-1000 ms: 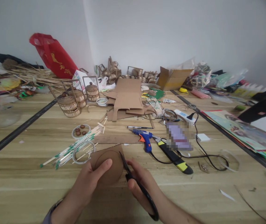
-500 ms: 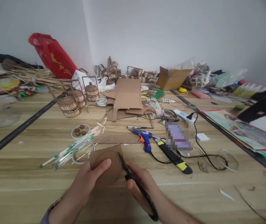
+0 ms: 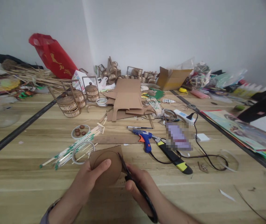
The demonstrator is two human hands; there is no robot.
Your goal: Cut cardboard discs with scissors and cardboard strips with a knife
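Note:
My left hand (image 3: 89, 179) grips a brown piece of cardboard (image 3: 111, 172) by its left side, thumb on top and fingers hidden beneath. A circle is drawn on the cardboard, and its lower right edge is cut round. In my right hand (image 3: 144, 183) is a pair of black-handled scissors (image 3: 128, 174), the blades at the cardboard's right side along the drawn line. Just beyond the cardboard lie a white ring (image 3: 74, 155) and green-and-white packs of thin sticks (image 3: 77, 146). A blue glue gun (image 3: 144, 136) rests ahead of my right hand.
A black-and-yellow utility knife (image 3: 175, 157) and a dark cable (image 3: 209, 157) lie to the right. Small lidded bamboo baskets (image 3: 69, 105) stand at the left. Cardboard sheets (image 3: 128, 96) are stacked at the back middle, near an open box (image 3: 175, 79). Coloured paper (image 3: 242, 130) covers the far right.
Hardly anything differs. The scissors and my right hand have shifted very slightly at the cardboard's right edge; my left hand keeps its grip.

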